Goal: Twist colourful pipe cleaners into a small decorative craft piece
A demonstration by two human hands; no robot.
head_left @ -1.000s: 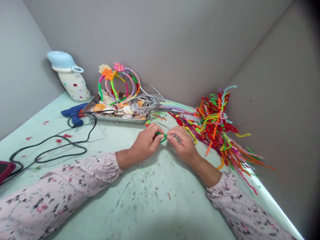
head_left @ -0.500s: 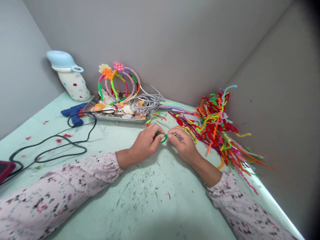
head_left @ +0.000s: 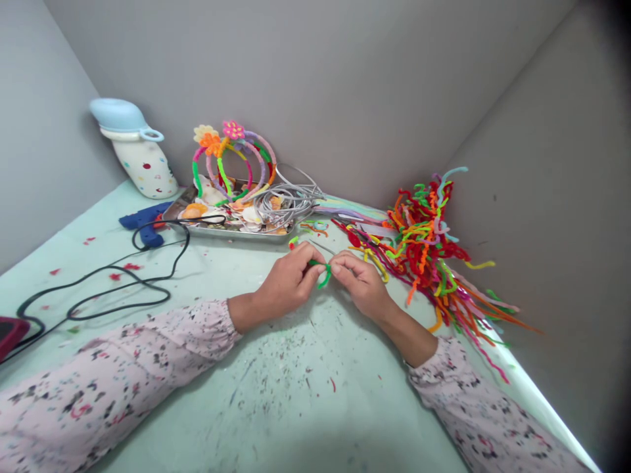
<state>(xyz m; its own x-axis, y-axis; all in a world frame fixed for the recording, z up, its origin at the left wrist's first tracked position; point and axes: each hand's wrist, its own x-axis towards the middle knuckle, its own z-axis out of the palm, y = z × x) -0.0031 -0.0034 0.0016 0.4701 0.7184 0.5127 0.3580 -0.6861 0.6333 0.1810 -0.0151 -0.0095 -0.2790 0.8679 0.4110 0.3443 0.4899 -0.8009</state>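
Two hands meet over the pale green table (head_left: 276,420): the left hand (head_left: 286,279) pinching a green pipe cleaner (head_left: 324,278) between thumb and fingertips, the right hand (head_left: 362,281) pinching it just alongside, a curved green end dangling between them! Over at three o'clock from the hands sprawls a multicoloured pipe-cleaner heap (head_left: 424,240); at ten, flower-topped headbands (head_left: 224,176) stand by the metal tray (head_left: 231,234), a blue glue gun (head_left: 148,221) nearer nine.
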